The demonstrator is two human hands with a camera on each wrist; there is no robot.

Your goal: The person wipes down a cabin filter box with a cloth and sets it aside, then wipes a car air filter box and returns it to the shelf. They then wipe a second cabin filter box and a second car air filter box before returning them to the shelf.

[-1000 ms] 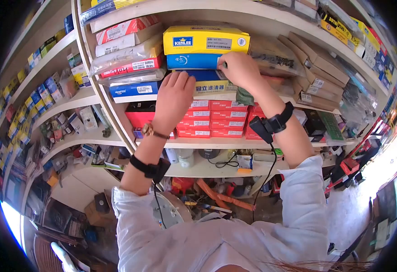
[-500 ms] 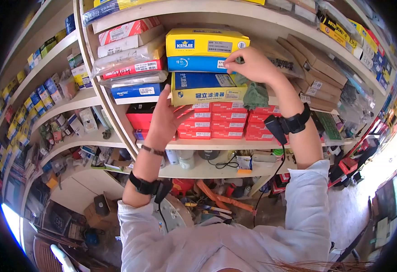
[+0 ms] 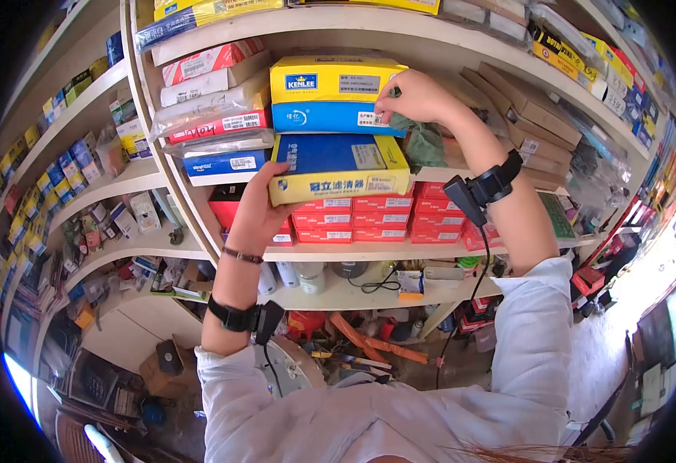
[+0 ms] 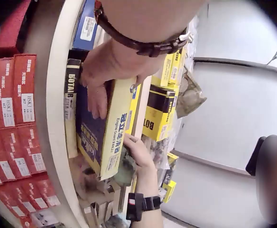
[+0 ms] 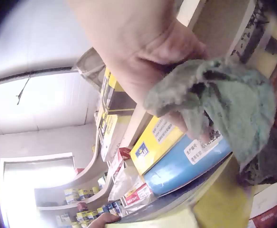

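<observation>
My left hand [image 3: 257,204] grips the left end of a blue-and-yellow filter box [image 3: 342,185], thumb on its top. The box juts out over the shelf edge, tilted so its blue top shows; in the left wrist view the fingers [image 4: 98,97] lie across its blue face. My right hand [image 3: 423,96] holds a crumpled green cloth [image 5: 224,99], which hangs below the palm. Its fingertips are right at the right end of a blue box [image 3: 326,118]. On that blue box sits a yellow KENLEE box [image 3: 330,82].
Left of these stands a stack of boxes and plastic-wrapped packs [image 3: 214,116]. Several red boxes [image 3: 384,217] fill the shelf below. Brown cartons [image 3: 535,116] lean at the right. A shelf board [image 3: 315,27] runs above, loaded with more boxes.
The filter box has come forward from under the blue box. My left hand lowered, opened, then took its left end. My right hand shifted slightly right and up, still with the cloth.
</observation>
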